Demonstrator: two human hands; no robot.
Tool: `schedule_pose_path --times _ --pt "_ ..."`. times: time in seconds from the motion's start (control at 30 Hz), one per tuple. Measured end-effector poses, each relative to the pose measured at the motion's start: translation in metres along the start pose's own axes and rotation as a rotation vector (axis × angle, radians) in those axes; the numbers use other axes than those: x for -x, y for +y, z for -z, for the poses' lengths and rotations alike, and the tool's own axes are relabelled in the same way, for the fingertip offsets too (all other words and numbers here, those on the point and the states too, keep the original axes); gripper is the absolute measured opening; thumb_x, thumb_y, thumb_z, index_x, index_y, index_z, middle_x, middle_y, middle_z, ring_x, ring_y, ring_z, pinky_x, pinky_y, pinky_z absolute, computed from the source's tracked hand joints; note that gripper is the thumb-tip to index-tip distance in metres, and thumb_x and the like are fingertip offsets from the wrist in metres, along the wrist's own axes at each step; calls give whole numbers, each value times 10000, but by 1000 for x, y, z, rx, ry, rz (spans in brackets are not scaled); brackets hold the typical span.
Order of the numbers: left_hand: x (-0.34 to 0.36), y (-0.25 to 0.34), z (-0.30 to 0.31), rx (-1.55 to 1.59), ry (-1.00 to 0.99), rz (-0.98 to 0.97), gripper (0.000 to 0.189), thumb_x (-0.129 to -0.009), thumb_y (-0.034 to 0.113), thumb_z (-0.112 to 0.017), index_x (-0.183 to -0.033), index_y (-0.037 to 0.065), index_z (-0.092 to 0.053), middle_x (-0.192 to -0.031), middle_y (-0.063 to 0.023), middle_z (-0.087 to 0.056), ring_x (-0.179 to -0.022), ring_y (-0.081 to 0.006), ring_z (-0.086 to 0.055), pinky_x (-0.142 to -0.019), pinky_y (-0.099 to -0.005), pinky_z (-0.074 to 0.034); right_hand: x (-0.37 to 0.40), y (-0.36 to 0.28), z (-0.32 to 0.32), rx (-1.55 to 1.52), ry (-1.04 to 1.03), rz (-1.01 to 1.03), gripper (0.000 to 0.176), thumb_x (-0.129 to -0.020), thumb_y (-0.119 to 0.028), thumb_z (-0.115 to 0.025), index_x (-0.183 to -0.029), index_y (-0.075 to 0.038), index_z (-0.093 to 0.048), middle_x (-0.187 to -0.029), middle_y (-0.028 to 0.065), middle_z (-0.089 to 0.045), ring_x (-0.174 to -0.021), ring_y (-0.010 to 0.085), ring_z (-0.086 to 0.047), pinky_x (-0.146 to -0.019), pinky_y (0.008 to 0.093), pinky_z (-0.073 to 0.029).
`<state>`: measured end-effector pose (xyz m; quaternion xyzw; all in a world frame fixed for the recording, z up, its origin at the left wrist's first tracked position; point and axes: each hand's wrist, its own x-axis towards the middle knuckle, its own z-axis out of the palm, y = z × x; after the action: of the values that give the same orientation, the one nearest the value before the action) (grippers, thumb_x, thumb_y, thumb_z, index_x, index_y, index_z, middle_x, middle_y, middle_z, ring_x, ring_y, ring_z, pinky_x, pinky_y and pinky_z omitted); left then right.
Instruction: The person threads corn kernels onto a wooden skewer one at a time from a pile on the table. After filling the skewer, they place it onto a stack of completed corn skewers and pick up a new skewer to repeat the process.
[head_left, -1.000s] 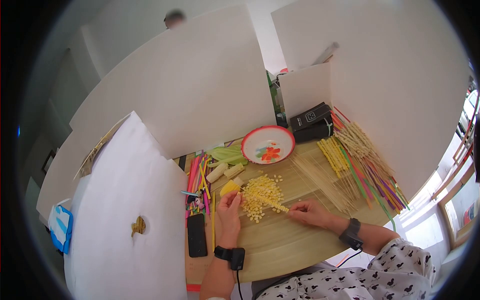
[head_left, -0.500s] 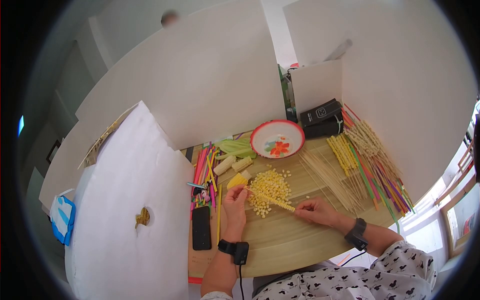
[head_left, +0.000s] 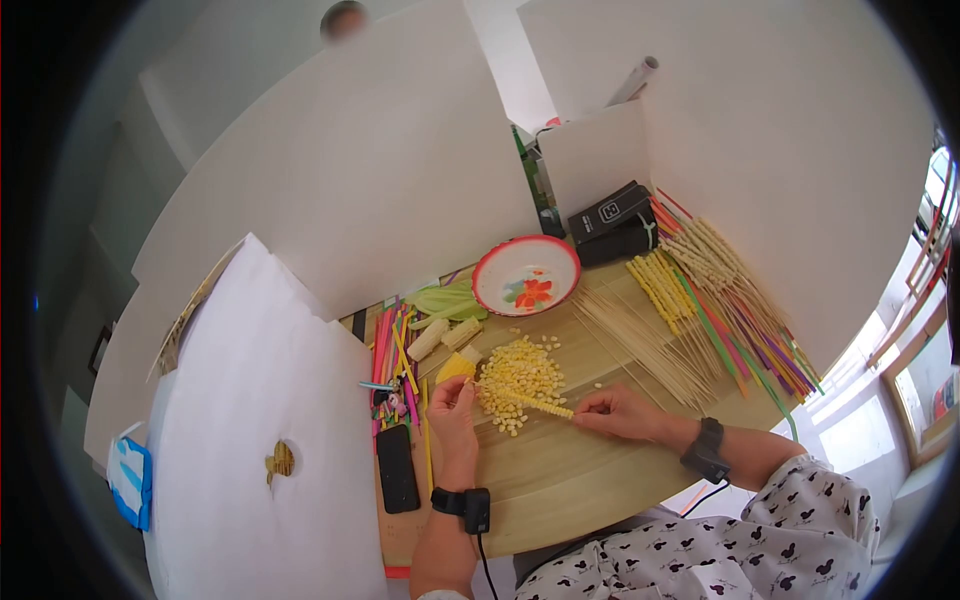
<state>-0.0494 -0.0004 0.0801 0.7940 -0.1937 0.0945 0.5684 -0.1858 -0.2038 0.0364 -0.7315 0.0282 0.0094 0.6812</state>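
Note:
A thin skewer threaded with yellow corn kernels (head_left: 538,402) is held nearly level between my two hands, over the near edge of the kernel pile. My left hand (head_left: 453,415) pinches at its left end; whether a single kernel is between those fingertips is too small to tell. Closed on the right end of the skewer is my right hand (head_left: 622,415). Loose corn kernels (head_left: 522,368) lie heaped just beyond. A partly stripped yellow corn cob (head_left: 457,366) sits right behind my left fingers, with bare cobs (head_left: 429,340) farther back.
A red-rimmed bowl (head_left: 488,298) stands at the back. Bare skewers (head_left: 645,350), finished corn skewers (head_left: 661,290) and colored sticks (head_left: 755,350) lie right. On the left are a black phone (head_left: 398,470), colorful strips (head_left: 385,345) and husks (head_left: 447,298). White panels (head_left: 390,150) surround the table.
The camera view has shifted, so the table appears farther left. Both hands keep hold of the corn skewer, in nearly the same pose over the table.

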Motion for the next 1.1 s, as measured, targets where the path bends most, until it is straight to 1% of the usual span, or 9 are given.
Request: schedule_pose_path --times 0.03,0.1,0.33,0.4,0.5,0.6,0.8,0.93,1.1 --pt "0 -4 0 0 -19 -3 133 -836 -1 -623 -968 -16 -616 -858 -56 -635 -752 -114 -614 -702 -218 -486 1 1 0 -9 17 -4 163 -884 -158 -596 -888 -7 -659 -665 -52 -560 -584 9 -442 -502 201 -369" --pt "0 -22 1 -107 -181 129 287 -932 220 -451 -1119 56 -593 -1191 -93 -571 -1053 -254 -567 -867 -343 -463 0 7 0 71 1 101 169 -879 -151 -592 -872 6 -653 -652 -51 -551 -587 13 -434 -511 209 -373" --pt "-5 -57 -6 -2 -182 98 264 -915 172 -477 -1116 32 -578 -1143 -109 -572 -1033 -260 -570 -880 -339 -458 -2 16 0 52 7 56 174 -868 -153 -596 -842 11 -649 -623 -50 -530 -587 11 -423 -507 214 -369" --pt "-9 -62 -14 221 9 -3 97 -843 -9 -612 -939 -13 -600 -867 -74 -641 -742 -133 -613 -723 -250 -504 -3 17 0 55 13 85 176 -867 -154 -599 -842 12 -650 -620 -50 -528 -585 11 -423 -503 215 -369" --pt "-5 -29 -9 220 14 77 96 -841 -11 -614 -936 -12 -601 -869 -73 -639 -750 -134 -613 -727 -252 -507 -4 19 0 44 32 112 179 -868 -156 -600 -850 13 -652 -618 -51 -528 -584 13 -426 -503 217 -371" --pt "-6 -29 -8 219 3 150 93 -843 -5 -615 -934 -11 -602 -871 -70 -637 -754 -131 -612 -728 -248 -506 -5 19 0 37 10 76 179 -869 -157 -600 -859 13 -655 -625 -54 -534 -585 14 -432 -507 218 -376" --pt "-5 -28 -7 152 -25 64 99 -846 7 -616 -942 -13 -601 -894 -79 -643 -749 -127 -611 -722 -243 -502 -5 22 0 16 17 78 180 -873 -156 -594 -858 11 -658 -629 -63 -533 -585 7 -429 -503 212 -372" --pt "-5 -31 -8 162 11 122 118 -845 8 -617 -959 -14 -598 -890 -87 -649 -744 -129 -612 -714 -245 -498 -3 18 0 20 13 74 177 -873 -155 -593 -851 8 -656 -628 -64 -532 -584 4 -427 -501 208 -367" --pt "-10 -52 -12 437 9 248 130 -842 -1 -615 -971 -14 -598 -864 -89 -654 -737 -128 -610 -707 -247 -493 -3 13 1 40 -9 39 163 -871 -147 -587 -843 0 -651 -632 -64 -537 -583 6 -438 -501 208 -369"
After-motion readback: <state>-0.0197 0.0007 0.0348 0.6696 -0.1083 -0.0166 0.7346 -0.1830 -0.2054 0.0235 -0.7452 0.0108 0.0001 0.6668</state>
